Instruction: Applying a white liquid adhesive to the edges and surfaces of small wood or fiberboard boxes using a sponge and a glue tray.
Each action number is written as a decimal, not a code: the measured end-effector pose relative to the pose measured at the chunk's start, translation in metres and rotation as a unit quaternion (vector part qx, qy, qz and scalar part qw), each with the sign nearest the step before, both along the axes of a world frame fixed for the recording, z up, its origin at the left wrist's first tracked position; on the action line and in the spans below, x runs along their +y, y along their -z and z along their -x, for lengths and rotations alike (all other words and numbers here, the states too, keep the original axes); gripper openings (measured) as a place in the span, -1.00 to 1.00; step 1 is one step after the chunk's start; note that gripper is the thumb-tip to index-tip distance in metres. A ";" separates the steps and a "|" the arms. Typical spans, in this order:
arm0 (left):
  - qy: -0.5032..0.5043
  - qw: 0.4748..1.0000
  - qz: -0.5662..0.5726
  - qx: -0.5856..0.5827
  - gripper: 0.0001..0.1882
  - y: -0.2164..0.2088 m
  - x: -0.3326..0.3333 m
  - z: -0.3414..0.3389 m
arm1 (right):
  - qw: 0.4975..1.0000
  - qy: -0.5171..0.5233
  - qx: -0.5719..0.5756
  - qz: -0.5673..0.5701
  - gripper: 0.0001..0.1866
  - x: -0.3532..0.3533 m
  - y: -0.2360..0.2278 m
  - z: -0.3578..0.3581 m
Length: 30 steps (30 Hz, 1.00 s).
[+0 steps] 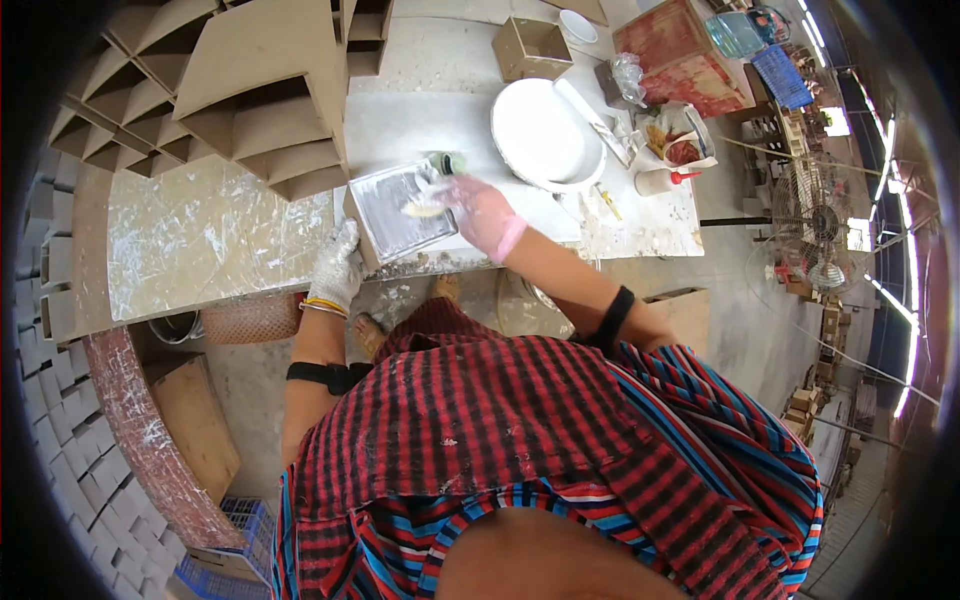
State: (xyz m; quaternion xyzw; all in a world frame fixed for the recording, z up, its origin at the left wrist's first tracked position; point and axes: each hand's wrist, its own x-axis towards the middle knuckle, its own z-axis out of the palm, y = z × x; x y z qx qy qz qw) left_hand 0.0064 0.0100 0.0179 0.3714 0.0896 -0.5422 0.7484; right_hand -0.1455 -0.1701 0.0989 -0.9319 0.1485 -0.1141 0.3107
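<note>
A cardboard box (385, 235) lies at the table's front edge, its upward face smeared with wet white coating. My left hand (336, 270), in a white knitted glove, grips the near left side of this box. My right hand (484, 220), in a pink glove with white smears, is closed around a brush (426, 208). The pale bristles rest over the coated face; most of the handle is hidden by the fingers. Just beyond the box is a small dark and green object (448, 161) that I cannot make out. Right of it stands a round white basin (548, 132) of white liquid.
Stacked cardboard compartment boxes (255, 75) rise at the table's far left. Beyond the basin are an open cardboard box (530, 50) and a white cup (577, 27). A white bottle with a red tip (660, 181) stands to the right. A fan (822, 222) is farther right.
</note>
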 end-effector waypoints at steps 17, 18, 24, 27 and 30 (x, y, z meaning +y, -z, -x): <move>0.034 0.997 0.067 -0.022 -0.57 0.004 -0.002 -0.003 | 0.938 -0.022 0.177 0.297 -0.60 -0.010 -0.058 -0.042; 0.039 0.997 0.066 -0.029 -0.55 0.004 -0.004 -0.003 | 0.930 -0.021 0.197 0.309 -0.75 -0.014 -0.049 -0.049; 0.035 0.998 0.054 -0.026 -0.54 0.007 -0.001 -0.004 | 0.923 -0.076 0.211 0.313 -0.74 -0.012 -0.038 -0.054; 0.038 0.997 0.056 -0.026 -0.55 -0.006 -0.006 -0.003 | 0.953 0.035 0.216 0.211 -0.70 -0.015 -0.030 -0.054; 0.039 0.997 0.057 -0.029 -0.55 -0.004 -0.005 -0.001 | 0.916 0.006 0.255 0.308 -0.76 -0.014 -0.026 -0.055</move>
